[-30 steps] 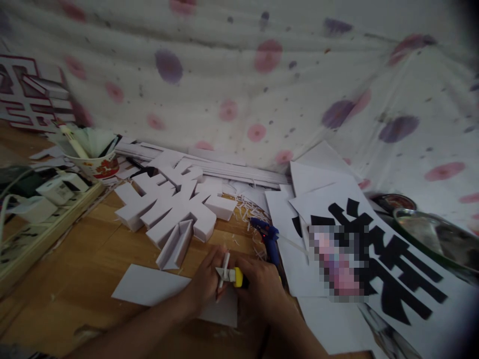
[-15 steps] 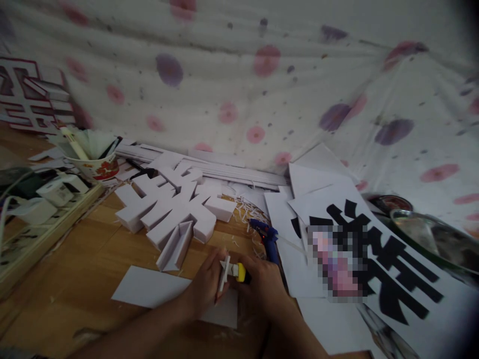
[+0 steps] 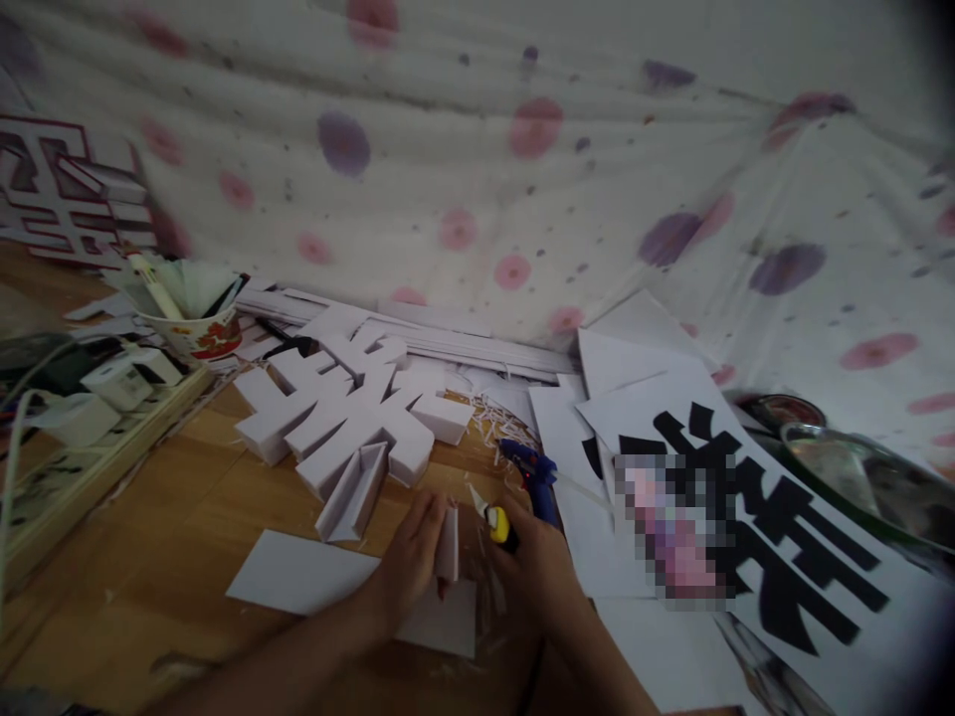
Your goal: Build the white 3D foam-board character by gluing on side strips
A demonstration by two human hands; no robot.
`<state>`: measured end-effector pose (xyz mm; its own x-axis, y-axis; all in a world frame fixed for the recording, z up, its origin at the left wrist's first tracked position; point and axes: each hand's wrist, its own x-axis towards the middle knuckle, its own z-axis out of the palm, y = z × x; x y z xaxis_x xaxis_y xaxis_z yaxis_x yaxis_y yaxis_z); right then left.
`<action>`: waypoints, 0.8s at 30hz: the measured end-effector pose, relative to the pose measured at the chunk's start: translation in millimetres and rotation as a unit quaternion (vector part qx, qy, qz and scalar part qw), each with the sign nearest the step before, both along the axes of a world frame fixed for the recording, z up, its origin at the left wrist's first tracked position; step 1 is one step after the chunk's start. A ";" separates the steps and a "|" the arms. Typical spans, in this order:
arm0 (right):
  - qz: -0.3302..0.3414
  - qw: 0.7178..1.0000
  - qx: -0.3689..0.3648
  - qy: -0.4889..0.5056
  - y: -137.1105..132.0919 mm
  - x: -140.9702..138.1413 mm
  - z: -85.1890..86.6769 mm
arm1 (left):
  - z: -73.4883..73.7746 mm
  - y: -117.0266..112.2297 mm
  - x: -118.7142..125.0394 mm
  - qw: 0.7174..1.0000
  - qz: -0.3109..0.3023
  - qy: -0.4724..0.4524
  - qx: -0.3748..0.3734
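My left hand [image 3: 409, 557] is closed around a small strip of white foam board [image 3: 449, 545], which stands on edge between the fingers. In my right hand [image 3: 533, 552] is a yellow and black utility knife [image 3: 498, 524], its blade pointing up and left, apart from the strip. A flat white board piece [image 3: 302, 572] lies on the wooden surface under my left wrist. Beyond my hands sits a thick white built-up character [image 3: 365, 408], with an open white channel piece [image 3: 354, 492] at its near end. A blue glue gun [image 3: 529, 467] lies just past my right hand.
White sheets with a large black printed character [image 3: 798, 537] cover the right side. A power strip [image 3: 111, 447] with plugs runs along the left, near a paper cup [image 3: 201, 333] of tools. Thin offcuts [image 3: 499, 418] are scattered behind the glue gun. A spotted cloth [image 3: 463, 179] hangs behind.
The knife has moved right, away from the strip, and its blade now points up and left. In my left hand the strip has turned, showing a broader face.
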<state>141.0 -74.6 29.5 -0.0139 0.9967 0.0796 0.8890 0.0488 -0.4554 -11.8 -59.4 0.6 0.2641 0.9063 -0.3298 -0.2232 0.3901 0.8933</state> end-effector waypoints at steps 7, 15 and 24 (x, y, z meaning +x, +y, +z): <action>0.031 0.989 0.022 0.145 -2.0 -5.2 5.4 | 3.0 8.7 7.6 0.977 0.012 -0.207 -0.054; 0.063 0.983 0.026 0.170 -2.3 3.4 -3.4 | 16.2 7.6 9.2 0.950 0.006 -0.294 -0.106; 0.161 0.979 0.010 0.122 0.1 5.3 0.6 | 4.1 9.4 7.7 0.963 -0.168 -0.095 -0.189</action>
